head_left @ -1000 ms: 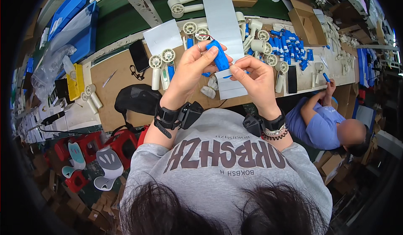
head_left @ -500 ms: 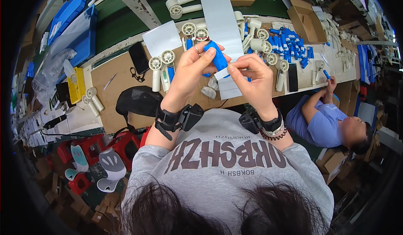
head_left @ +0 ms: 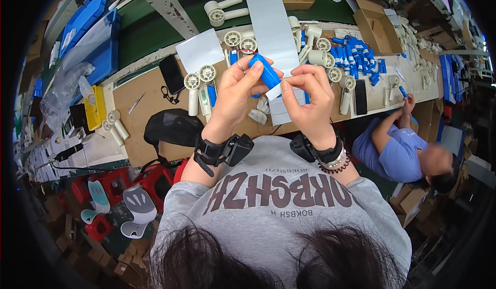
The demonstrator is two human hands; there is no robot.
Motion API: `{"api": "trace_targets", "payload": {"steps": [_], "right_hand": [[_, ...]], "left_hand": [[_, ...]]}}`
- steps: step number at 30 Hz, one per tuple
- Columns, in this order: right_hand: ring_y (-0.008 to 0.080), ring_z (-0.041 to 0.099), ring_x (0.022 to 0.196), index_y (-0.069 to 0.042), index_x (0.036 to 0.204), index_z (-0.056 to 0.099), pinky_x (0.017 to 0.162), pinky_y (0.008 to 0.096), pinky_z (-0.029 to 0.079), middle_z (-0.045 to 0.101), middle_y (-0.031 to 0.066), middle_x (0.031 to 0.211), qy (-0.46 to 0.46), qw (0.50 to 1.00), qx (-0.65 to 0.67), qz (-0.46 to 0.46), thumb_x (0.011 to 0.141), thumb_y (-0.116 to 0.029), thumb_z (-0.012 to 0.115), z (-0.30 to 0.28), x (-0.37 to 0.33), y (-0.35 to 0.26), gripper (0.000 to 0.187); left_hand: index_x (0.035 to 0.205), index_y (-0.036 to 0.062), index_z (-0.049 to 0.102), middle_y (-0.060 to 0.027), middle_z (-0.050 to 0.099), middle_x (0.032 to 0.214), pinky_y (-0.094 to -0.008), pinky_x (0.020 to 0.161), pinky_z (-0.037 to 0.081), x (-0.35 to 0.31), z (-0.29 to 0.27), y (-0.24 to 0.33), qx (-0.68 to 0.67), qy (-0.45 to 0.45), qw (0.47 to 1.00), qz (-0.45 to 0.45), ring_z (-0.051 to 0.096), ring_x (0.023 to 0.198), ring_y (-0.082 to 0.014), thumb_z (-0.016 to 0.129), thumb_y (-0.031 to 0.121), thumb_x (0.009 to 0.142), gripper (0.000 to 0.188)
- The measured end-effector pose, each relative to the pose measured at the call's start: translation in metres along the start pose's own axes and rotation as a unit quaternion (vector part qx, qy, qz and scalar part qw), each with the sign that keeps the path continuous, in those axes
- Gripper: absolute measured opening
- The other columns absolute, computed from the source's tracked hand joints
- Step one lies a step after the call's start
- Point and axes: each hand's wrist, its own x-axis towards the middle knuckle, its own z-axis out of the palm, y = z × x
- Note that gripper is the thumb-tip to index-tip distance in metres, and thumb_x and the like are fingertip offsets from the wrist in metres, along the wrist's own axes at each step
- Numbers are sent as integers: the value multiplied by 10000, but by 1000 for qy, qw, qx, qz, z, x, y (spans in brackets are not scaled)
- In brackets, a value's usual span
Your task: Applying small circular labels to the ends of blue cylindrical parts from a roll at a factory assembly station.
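Blue cylinder (head_left: 267,72) pinched in left hand (head_left: 235,95), right hand (head_left: 310,98) pinching a white sticker (head_left: 275,92) beside it, above cluttered brown worktop (head_left: 142,95), green belt (head_left: 155,28) along far edge

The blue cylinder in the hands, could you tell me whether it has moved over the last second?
No: the blue cylinder sits beside the long white strip as before.

On your counter (head_left: 150,90) a black phone (head_left: 171,74) lies beside a white sheet (head_left: 200,50), with cream-coloured handheld fans (head_left: 192,90) standing near. A black bag (head_left: 170,129) hangs off the counter's edge. To your right, a heap of blue parts (head_left: 356,56) lies near a seated co-worker (head_left: 398,149).
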Motion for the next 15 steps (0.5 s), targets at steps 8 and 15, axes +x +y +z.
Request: {"api": "trace_targets", "payload": {"steps": [8,15], "right_hand": [[198,547,801,-26,825,622,654,283,457,504,89,902,96,990,91,51,686,-22,694,6,-3,-8,157],[172,542,788,-38,874,642,639,257,467,507,75,914,71,992,-34,-95,657,-9,733,3,-10,10,237]], "left_hand": [[1057,-7,472,-157,601,955,-262,732,493,-2,5,-2,11,29,996,78,601,877,-168,465,217,915,266],[1068,3,470,-139,600,972,-251,730,478,-5,11,-2,17,38,993,107,591,899,-165,468,208,915,255]]}}
